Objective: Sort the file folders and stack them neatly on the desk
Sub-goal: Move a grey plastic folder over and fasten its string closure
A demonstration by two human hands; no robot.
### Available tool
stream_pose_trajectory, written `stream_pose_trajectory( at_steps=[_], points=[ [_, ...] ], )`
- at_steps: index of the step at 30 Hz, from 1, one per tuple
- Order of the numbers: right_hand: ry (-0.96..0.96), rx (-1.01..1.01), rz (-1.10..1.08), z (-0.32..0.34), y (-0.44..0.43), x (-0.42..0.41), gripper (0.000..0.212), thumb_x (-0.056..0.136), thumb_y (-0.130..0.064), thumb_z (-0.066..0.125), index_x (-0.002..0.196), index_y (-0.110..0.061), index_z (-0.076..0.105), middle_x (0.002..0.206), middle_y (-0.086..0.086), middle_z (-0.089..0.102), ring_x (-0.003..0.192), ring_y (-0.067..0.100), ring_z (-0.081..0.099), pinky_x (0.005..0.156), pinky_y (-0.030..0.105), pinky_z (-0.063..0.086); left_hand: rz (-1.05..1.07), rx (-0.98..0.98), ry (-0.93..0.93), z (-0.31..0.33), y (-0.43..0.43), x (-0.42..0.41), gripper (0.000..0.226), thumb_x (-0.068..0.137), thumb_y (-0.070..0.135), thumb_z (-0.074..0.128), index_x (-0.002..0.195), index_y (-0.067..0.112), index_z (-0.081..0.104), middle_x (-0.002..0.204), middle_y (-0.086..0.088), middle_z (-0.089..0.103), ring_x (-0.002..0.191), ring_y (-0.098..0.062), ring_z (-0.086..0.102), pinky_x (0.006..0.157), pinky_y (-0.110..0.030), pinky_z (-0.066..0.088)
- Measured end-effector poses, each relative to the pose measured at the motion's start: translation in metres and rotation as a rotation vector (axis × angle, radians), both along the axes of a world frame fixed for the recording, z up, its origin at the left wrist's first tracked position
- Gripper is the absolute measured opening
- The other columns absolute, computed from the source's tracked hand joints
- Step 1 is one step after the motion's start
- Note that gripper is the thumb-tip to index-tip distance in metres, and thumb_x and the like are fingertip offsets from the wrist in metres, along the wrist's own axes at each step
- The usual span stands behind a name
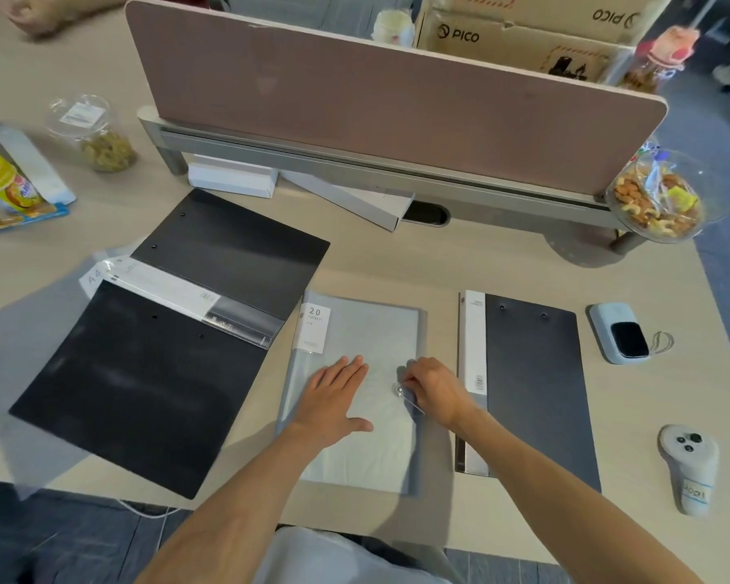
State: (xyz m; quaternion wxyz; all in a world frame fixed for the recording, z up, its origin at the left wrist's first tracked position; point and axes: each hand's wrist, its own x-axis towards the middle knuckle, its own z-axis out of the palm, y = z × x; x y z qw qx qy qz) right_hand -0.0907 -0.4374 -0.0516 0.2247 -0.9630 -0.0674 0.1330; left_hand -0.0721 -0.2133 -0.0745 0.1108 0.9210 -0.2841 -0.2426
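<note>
On the desk (397,263) lie several folders, not yet stacked: 2 black folders (178,330) overlapping at an angle on the left, a dark clipboard folder (532,385) on the right, and between them a translucent grey folder (355,398) lying flat in front of the person. The left hand (338,398) rests open and flat on the grey folder's cover, fingers spread, pinning it down. The right hand (430,385) is pinched on the string (411,402) at the round clasp (398,389) near the folder's right edge; whether the string is being wound or unwound cannot be told. The step in hand looks like securing this closure before the folder is stacked. To do it well, the left palm should keep the cover from sliding while the right fingers draw the string snugly round the clasp without tugging the thin cover up. The angled black folders will need squaring before anything goes on top.
</note>
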Motion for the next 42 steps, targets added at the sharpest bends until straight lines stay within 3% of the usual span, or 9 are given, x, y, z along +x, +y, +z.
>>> stream_pose_trajectory(
  at_steps=[12,18,21,25,28,30,33,37,42],
  points=[
    [-0.057,-0.081,0.039,-0.002,-0.004,-0.024,0.011,0.083,-0.001,0.063,0.092,-0.006,0.067,0.099,0.009,0.063,0.090,0.022,0.057,0.077,0.029,0.053,0.011,0.019,0.022,0.002,-0.002,-0.001,0.096,0.086,0.063,0.052,0.155,0.024,-0.002,0.165,0.007,-0.008,0.152,-0.017,-0.008,0.123,-0.038,0.003],
    [-0.112,-0.204,0.249,-0.004,-0.012,-0.028,0.030,0.070,-0.007,0.079,0.098,-0.010,0.068,0.094,0.008,0.066,0.078,0.024,0.062,0.065,0.036,0.058,0.009,0.060,0.030,0.003,-0.006,-0.003,0.095,0.089,0.061,0.050,0.154,0.023,-0.007,0.164,0.005,-0.013,0.151,-0.019,-0.012,0.122,-0.038,-0.001],
    [-0.117,-0.218,0.293,-0.001,-0.013,-0.033,0.024,0.075,-0.013,0.073,0.099,-0.010,0.068,0.098,0.007,0.066,0.083,0.025,0.062,0.068,0.036,0.057,0.003,0.069,0.019,0.003,-0.006,-0.004,0.095,0.089,0.060,0.051,0.154,0.022,-0.005,0.164,0.003,-0.013,0.151,-0.019,-0.012,0.122,-0.038,-0.001],
    [-0.020,-0.016,-0.018,0.002,-0.008,-0.035,0.015,0.089,-0.008,0.057,0.099,-0.008,0.067,0.105,0.007,0.061,0.094,0.025,0.057,0.081,0.028,0.050,0.121,0.010,0.005,0.012,-0.004,-0.010,0.084,0.091,0.051,0.054,0.155,0.021,0.009,0.165,-0.001,-0.009,0.152,-0.021,-0.009,0.124,-0.040,0.001],
    [0.093,0.129,-0.323,0.005,-0.001,-0.030,0.027,0.095,-0.006,0.045,0.113,-0.007,0.064,0.121,0.006,0.054,0.106,0.024,0.056,0.095,0.029,0.045,0.506,-0.063,-0.061,0.021,0.007,-0.016,0.074,0.093,0.039,0.056,0.152,0.016,0.017,0.164,-0.011,0.000,0.151,-0.030,-0.002,0.123,-0.043,0.007],
    [0.170,0.217,-0.507,0.004,0.004,-0.025,0.030,0.095,-0.003,0.043,0.117,-0.006,0.063,0.127,0.008,0.051,0.109,0.027,0.057,0.100,0.033,0.047,0.789,-0.127,0.024,0.026,0.016,-0.018,0.075,0.089,0.030,0.062,0.148,0.010,0.021,0.158,-0.017,0.019,0.146,-0.035,0.018,0.120,-0.044,0.019],
    [0.208,0.297,-0.652,0.005,0.012,-0.019,0.035,0.091,0.002,0.045,0.119,-0.006,0.063,0.127,0.014,0.059,0.106,0.031,0.061,0.094,0.038,0.052,0.955,-0.266,0.153,0.031,0.024,-0.015,0.066,0.082,0.020,0.068,0.138,0.007,0.036,0.136,-0.015,0.048,0.126,-0.035,0.046,0.107,-0.046,0.039],
    [0.274,0.485,-0.834,0.019,0.008,-0.017,0.036,0.086,-0.002,0.053,0.122,-0.006,0.060,0.112,0.006,0.064,0.098,0.025,0.059,0.077,0.025,0.044,1.192,-0.577,0.373,0.041,0.031,-0.003,0.054,0.081,0.007,0.068,0.130,0.007,0.046,0.121,-0.012,0.061,0.102,-0.030,0.063,0.090,-0.042,0.053],
    [0.323,0.655,-0.987,0.021,-0.016,-0.007,0.037,0.077,-0.026,0.060,0.112,-0.014,0.065,0.108,0.002,0.068,0.095,0.023,0.063,0.083,0.038,0.055,1.258,-0.935,0.683,0.059,0.037,0.009,0.044,0.091,0.013,0.064,0.132,0.012,0.050,0.122,-0.018,0.066,0.111,-0.035,0.065,0.094,-0.048,0.053]
  ],
)
